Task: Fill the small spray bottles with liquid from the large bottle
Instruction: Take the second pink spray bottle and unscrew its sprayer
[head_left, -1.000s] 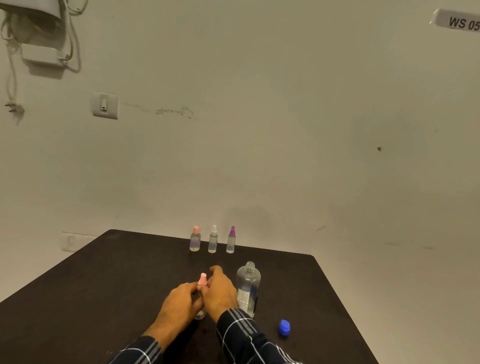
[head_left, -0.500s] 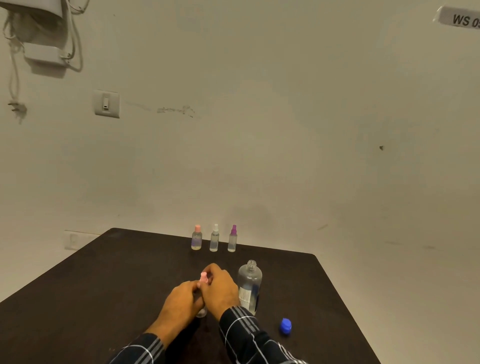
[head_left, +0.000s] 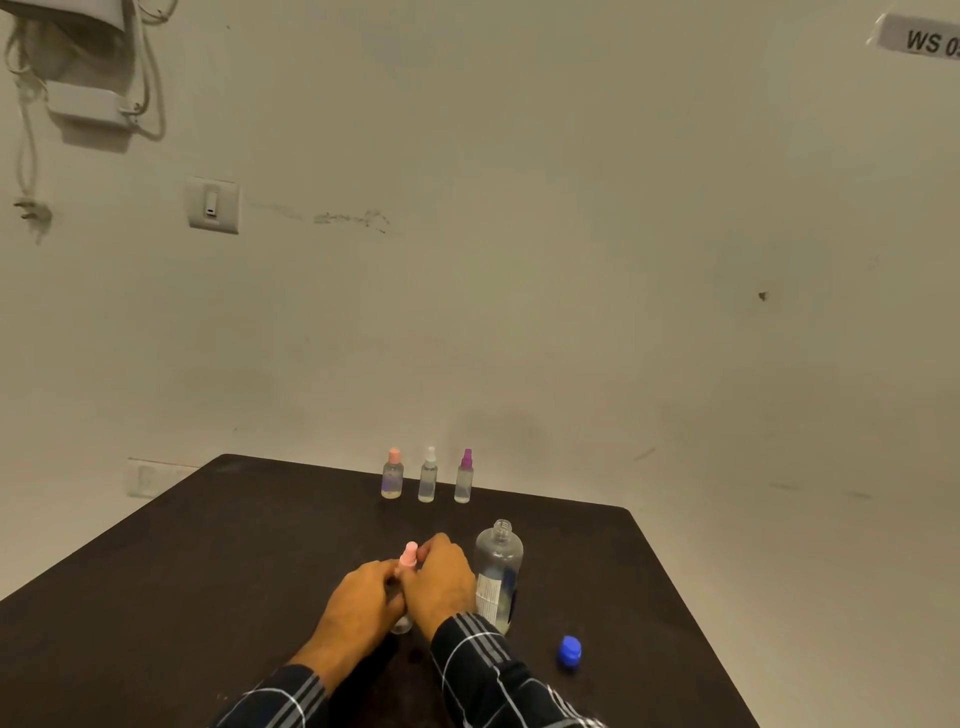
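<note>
A small spray bottle with a pink top (head_left: 408, 555) stands on the dark table (head_left: 208, 561) between my hands. My left hand (head_left: 358, 603) wraps its body and my right hand (head_left: 441, 582) grips around its neck just under the pink top; most of the bottle is hidden. Just right of my right hand stands the large clear bottle (head_left: 497, 574), uncapped, partly filled. Its blue cap (head_left: 569, 650) lies on the table to the right. Three small spray bottles stand in a row at the far edge: pink-topped (head_left: 392, 475), white-topped (head_left: 428, 477), purple-topped (head_left: 464, 478).
The table meets a beige wall at the back, and its right edge runs diagonally past the blue cap. A wall switch (head_left: 213, 204) and hanging cables (head_left: 31, 156) are high on the left.
My hands and the pink-topped bottle stay in the same place; my right fingers have shifted slightly around the top. The view has tilted a little.
</note>
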